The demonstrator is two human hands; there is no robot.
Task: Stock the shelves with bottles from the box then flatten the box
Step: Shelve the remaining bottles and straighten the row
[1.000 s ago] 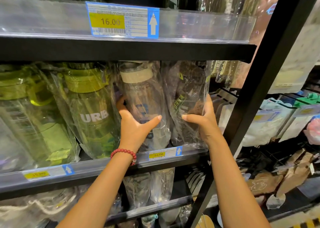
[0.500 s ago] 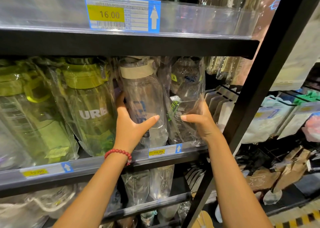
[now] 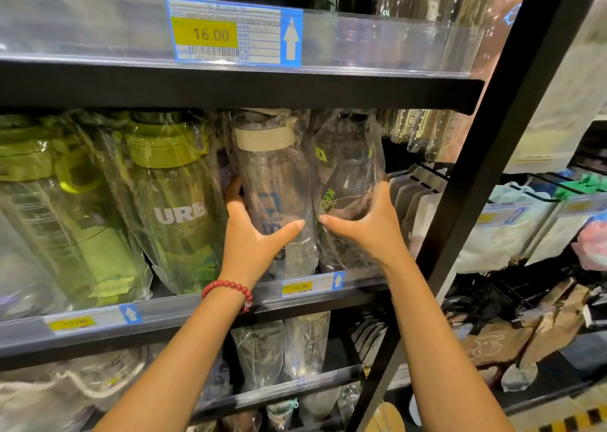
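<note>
On the middle shelf [image 3: 197, 310] stand two clear bottles in plastic bags. My left hand [image 3: 253, 234] grips the beige-capped bottle [image 3: 272, 182], fingers behind its left side and thumb across its front. Right beside it, my right hand [image 3: 364, 224] holds the dark bottle [image 3: 348, 175] with green lettering, fingers round its right side and thumb on the front. Both bottles stand upright and touch each other. The box is out of view.
Green-capped bottles [image 3: 170, 195] in bags fill the shelf to the left. A black upright post [image 3: 476, 185] runs just right of my right hand. The shelf above [image 3: 230, 83] hangs low over the bottle caps. More bagged bottles [image 3: 279, 349] stand on the shelf below.
My right hand has pushed the dark bottle left, closing the gap to the beige-capped one. It now stands straighter. My left hand has stayed on its bottle.
</note>
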